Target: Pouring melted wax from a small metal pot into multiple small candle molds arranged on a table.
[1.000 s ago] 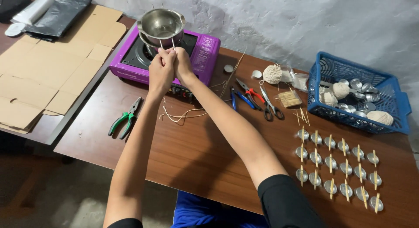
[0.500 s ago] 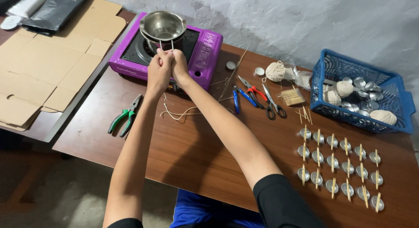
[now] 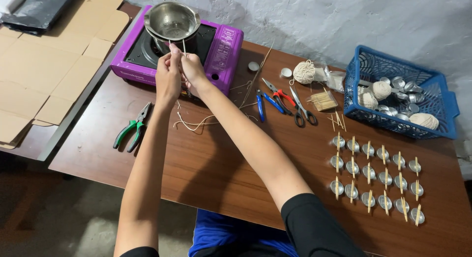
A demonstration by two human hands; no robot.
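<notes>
Pale, thin wick strands (image 3: 184,44) run between the fingertips of both hands, raised just in front of a steel pot (image 3: 172,21). The left hand (image 3: 167,79) is closed in a pinch on the strands, and the right hand (image 3: 192,70) pinches them too, the two hands touching. What the pot holds cannot be told from this angle; it sits on a purple single-burner stove (image 3: 223,45) at the back of a brown wooden table (image 3: 211,163).

More loose wick pieces (image 3: 196,123) lie on the table below the hands. Green-handled pliers (image 3: 132,133) rest to the left, well apart from them. To the right lie blue-handled cutters (image 3: 260,105), red-handled pliers (image 3: 278,95) and scissors (image 3: 302,109), next to a ball of twine (image 3: 305,71) and a small bundle of sticks (image 3: 323,100).

A blue plastic basket (image 3: 445,102) at the far right holds balls of twine and a heap of small metal cups. In front of it, rows of small metal cups (image 3: 375,176) stand on the table, each with a thin stick laid across its top. Flattened cardboard (image 3: 44,75) covers the surface left of the stove.
</notes>
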